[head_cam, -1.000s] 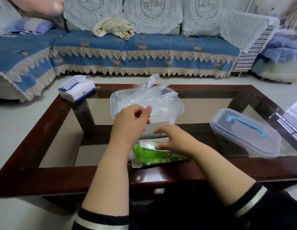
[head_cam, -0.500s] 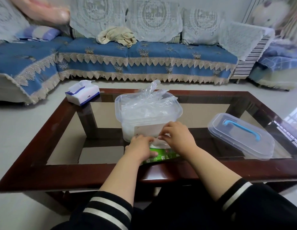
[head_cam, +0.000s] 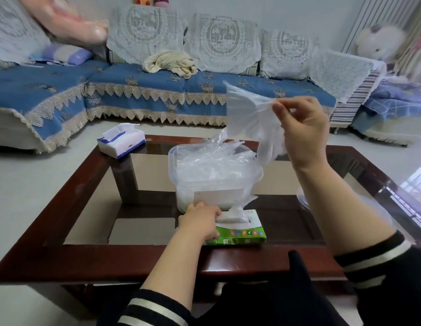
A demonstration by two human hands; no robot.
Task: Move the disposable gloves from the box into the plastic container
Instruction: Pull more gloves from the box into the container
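Note:
A green and white glove box (head_cam: 240, 229) lies near the table's front edge, with thin clear gloves bunched up out of its slot. My left hand (head_cam: 201, 222) rests on the box's left end and holds it down. Just behind the box stands the clear plastic container (head_cam: 214, 184), heaped with crumpled gloves. My right hand (head_cam: 301, 128) is raised above and to the right of the container and pinches one clear disposable glove (head_cam: 249, 116), which hangs in the air.
The glass-topped table (head_cam: 92, 257) has a dark wooden frame. A blue and white tissue box (head_cam: 121, 142) sits at its far left corner. The container's lid (head_cam: 303, 198) lies to the right, mostly hidden behind my right arm. A blue sofa (head_cam: 134, 95) stands beyond.
My right hand has lifted from the box up and to the right, pulling a glove out with it. My left hand stays on the box.

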